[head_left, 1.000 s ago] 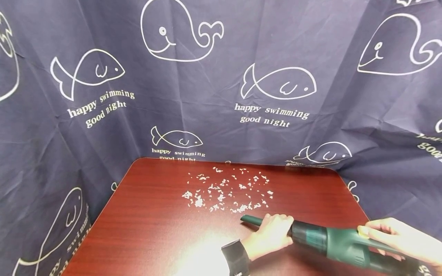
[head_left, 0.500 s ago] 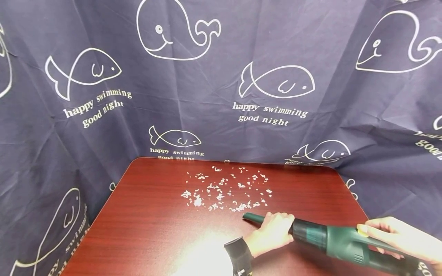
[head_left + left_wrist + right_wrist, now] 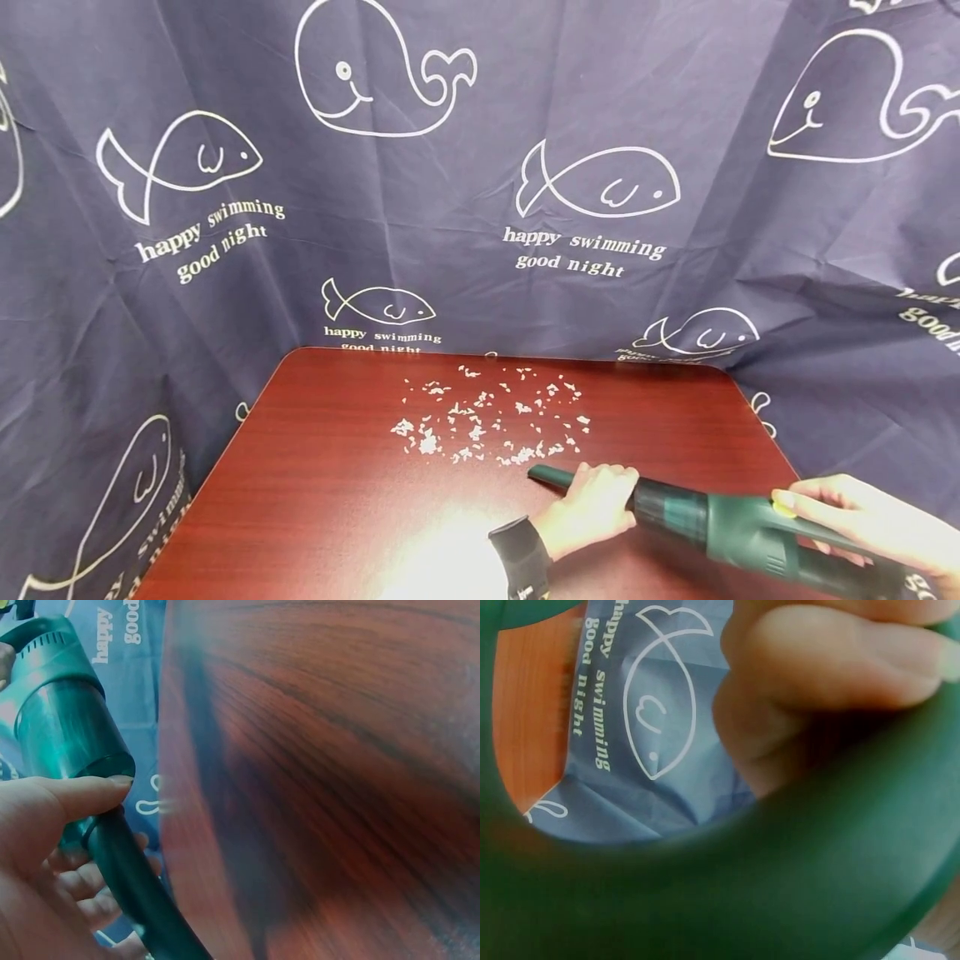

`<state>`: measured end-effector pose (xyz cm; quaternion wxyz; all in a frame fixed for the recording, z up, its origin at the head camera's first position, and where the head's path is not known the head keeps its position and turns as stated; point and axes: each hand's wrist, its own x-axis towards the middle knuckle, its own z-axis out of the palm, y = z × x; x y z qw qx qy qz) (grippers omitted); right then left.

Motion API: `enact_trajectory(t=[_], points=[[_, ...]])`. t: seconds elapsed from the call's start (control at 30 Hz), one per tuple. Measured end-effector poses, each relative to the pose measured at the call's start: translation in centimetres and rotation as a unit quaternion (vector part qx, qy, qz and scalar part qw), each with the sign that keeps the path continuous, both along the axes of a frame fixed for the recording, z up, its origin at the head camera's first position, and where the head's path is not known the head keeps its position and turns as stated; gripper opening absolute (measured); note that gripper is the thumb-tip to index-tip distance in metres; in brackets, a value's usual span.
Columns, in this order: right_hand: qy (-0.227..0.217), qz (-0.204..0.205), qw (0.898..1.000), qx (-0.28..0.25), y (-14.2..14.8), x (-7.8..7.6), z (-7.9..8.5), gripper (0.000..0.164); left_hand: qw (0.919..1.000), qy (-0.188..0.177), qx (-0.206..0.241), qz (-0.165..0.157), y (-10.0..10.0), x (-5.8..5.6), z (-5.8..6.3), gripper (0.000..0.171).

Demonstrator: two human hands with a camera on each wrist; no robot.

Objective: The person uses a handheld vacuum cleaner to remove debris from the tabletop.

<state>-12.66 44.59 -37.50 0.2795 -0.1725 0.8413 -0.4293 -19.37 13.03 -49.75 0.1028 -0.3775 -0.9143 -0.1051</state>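
A green handheld vacuum cleaner (image 3: 750,533) with a dark see-through dust cup lies across the lower right of the head view, its nozzle pointing left. My left hand (image 3: 592,508) grips it around the base of the narrow nozzle (image 3: 551,476). In the left wrist view the thumb lies by the front of the dust cup (image 3: 71,727), fingers under the nozzle tube. My right hand (image 3: 855,508) holds the looped handle (image 3: 652,892), thumb at a yellow button (image 3: 783,502). White paper scraps (image 3: 476,432) lie scattered just beyond the nozzle tip.
The reddish-brown wooden table (image 3: 315,467) has rounded far corners and a bright glare near its front. A dark blue curtain (image 3: 465,192) with whale and fish drawings hangs behind and along both sides. A black band (image 3: 519,554) circles the left wrist.
The nozzle tip has shifted very slightly to the right relative to the scraps. Both hands keep their hold on the vacuum cleaner, and the scraps look the same.
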Motion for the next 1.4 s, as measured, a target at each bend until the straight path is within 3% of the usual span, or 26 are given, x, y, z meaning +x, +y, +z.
enact_trajectory(t=[0.73, 0.97, 1.2, 1.4], points=[[0.051, -0.002, 0.999, 0.006, 0.1, 0.5, 0.3, 0.037, 1.0, 0.005, 0.002, -0.007, 0.8, -0.9, -0.1, 0.031], [0.039, -0.017, 0.999, 0.011, 0.1, 0.5, 0.3, 0.035, 1.0, -0.006, 0.003, -0.001, 1.0, -1.1, -0.3, 0.031], [0.052, -0.012, 0.998, 0.021, 0.0, 0.6, 0.2, 0.035, 0.9999, 0.003, -0.009, -0.005, 0.9, -1.1, -0.1, 0.032], [0.037, -0.011, 0.999, 0.003, 0.1, 0.5, 0.4, 0.035, 0.9999, 0.011, -0.012, -0.005, 1.1, -1.2, 0.0, 0.033]])
